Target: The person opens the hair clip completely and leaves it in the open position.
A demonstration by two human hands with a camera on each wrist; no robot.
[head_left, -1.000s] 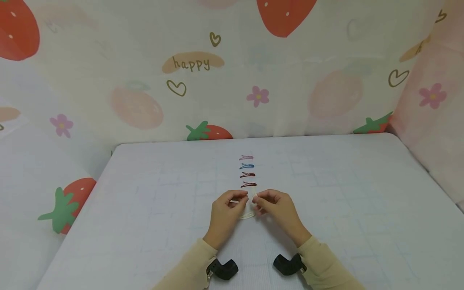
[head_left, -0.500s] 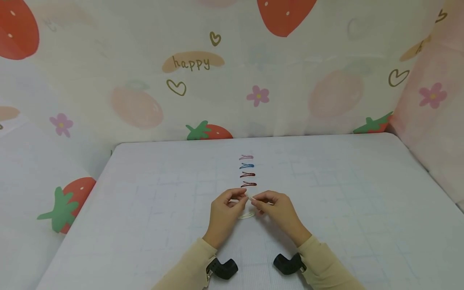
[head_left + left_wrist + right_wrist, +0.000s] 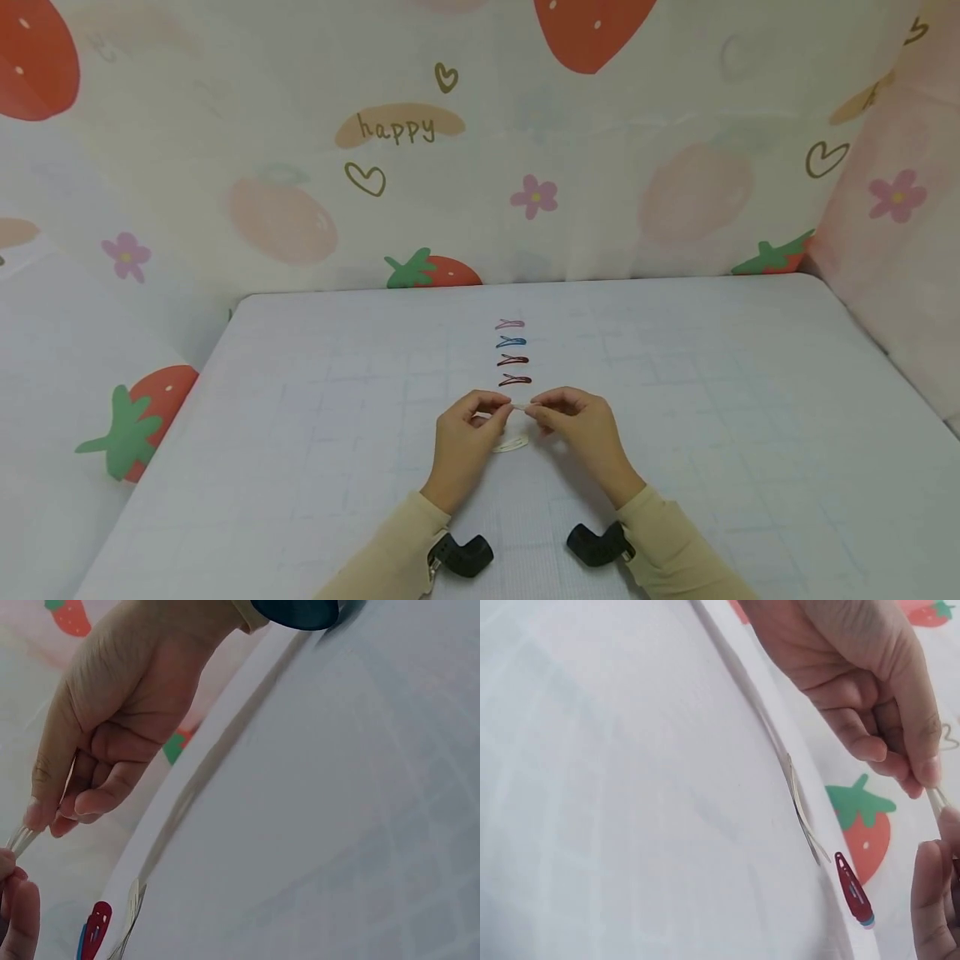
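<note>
A cream snap hair clip [image 3: 519,407] is stretched between my two hands above the table. My left hand [image 3: 467,450] pinches one end between thumb and fingertips, and my right hand [image 3: 581,446] pinches the other. In the right wrist view, the left thumb [image 3: 928,769] presses on the pale clip; the left wrist view has the right thumb [image 3: 36,814] doing likewise. Another cream snap hair clip [image 3: 511,445] lies on the table below the hands, partly behind the left fingers. The fingertips cover most of the held clip.
Beyond the hands, a column of snap hair clips lies on the white table [image 3: 315,450]: two dark red clips [image 3: 513,380], a blue clip [image 3: 512,342] and a pink clip [image 3: 511,324]. A strawberry-print cloth [image 3: 600,217] hangs behind the table's far edge.
The held clip stood upright by the right fingers; now it lies level between both hands. The right fingertips dipped inward, then drew slightly right. The left hand and the clips on the table stay put.
</note>
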